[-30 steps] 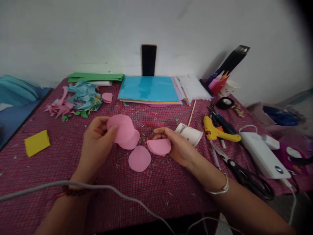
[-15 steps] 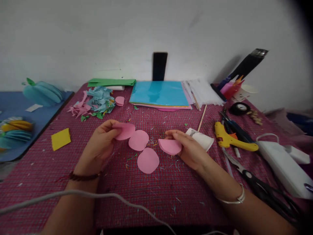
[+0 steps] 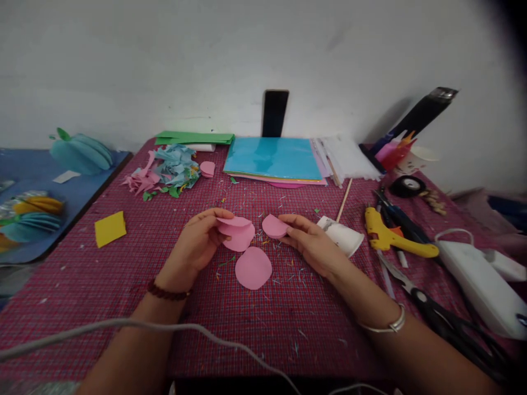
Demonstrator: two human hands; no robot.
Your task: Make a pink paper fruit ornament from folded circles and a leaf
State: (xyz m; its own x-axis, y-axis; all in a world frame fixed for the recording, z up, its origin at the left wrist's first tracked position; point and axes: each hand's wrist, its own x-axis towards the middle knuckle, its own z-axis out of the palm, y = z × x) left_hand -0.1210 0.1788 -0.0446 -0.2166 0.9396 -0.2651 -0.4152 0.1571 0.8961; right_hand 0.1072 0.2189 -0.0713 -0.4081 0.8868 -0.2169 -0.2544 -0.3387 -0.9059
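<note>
Between the thumb and fingers of my left hand (image 3: 201, 236) is a pink paper circle (image 3: 234, 221), seen at a slant. It overlaps a second pink circle (image 3: 240, 239) just below it; whether that one is also gripped I cannot tell. My right hand (image 3: 313, 241) pinches a folded pink paper circle (image 3: 274, 226) by its right side. A flat pink paper circle (image 3: 253, 267) lies on the checked cloth (image 3: 263, 323) in front of both hands. A white paper cup (image 3: 342, 237) rests on its side behind my right fingers.
To the right are a yellow glue gun (image 3: 385, 236), black-handled scissors (image 3: 432, 310) and a white power strip (image 3: 481, 288). Paper scraps (image 3: 175, 167), blue sheets (image 3: 274, 159) and a phone (image 3: 275, 112) stand at the back. A grey cable (image 3: 164, 327) crosses in front; a yellow square (image 3: 110, 229) lies left.
My left hand has moved right, bringing its pink circle over the one on the cloth. My right hand has turned its folded circle, which now shows more of its face.
</note>
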